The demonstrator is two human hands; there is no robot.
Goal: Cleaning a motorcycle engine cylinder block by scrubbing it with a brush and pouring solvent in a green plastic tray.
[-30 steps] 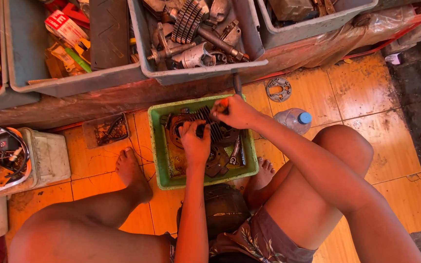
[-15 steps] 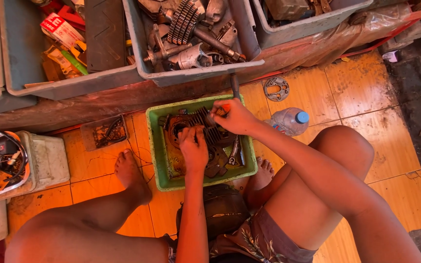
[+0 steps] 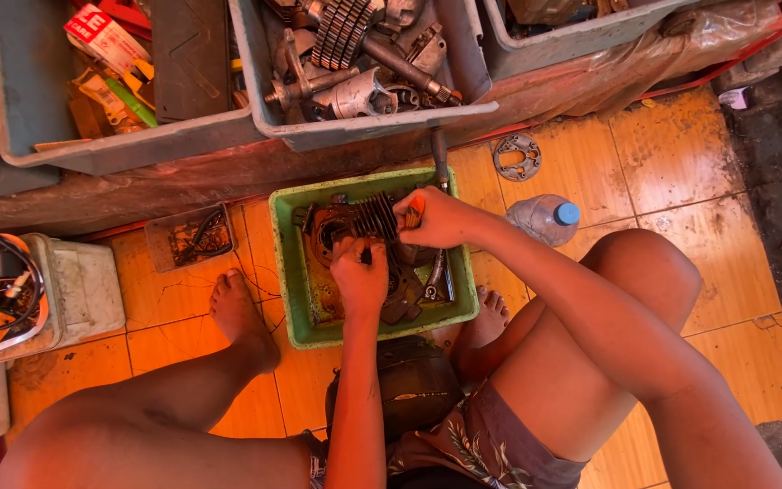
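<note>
Two hands meet over one finned engine cylinder [image 3: 366, 220], a dark, greasy casting that sits in the upper half of a green plastic tray [image 3: 290, 272]. The left hand [image 3: 360, 277] is curled down onto the casting from six o'clock, fingers folded tight, seemingly pinning it so it cannot rock. The right hand [image 3: 434, 217] closes on the cylinder's three o'clock edge, with something small and orange-tipped showing at its fingers (what it is I cannot tell). The tray lies on the orange tiled floor [image 3: 581, 163] between the person's bare feet, low and close, likely so that oil and loose bits stay inside it. More dark metal pieces lie in the tray toward five o'clock. Out at twelve o'clock a grey bin [image 3: 382, 122] holds gears and shafts within arm's reach. At two o'clock a flat metal gasket plate [image 3: 517, 157] lies on the tiles, with a clear bottle with a blue cap [image 3: 547, 218] at three o'clock. A small dish of dark scraps [image 3: 192, 237] lies at nine o'clock.
</note>
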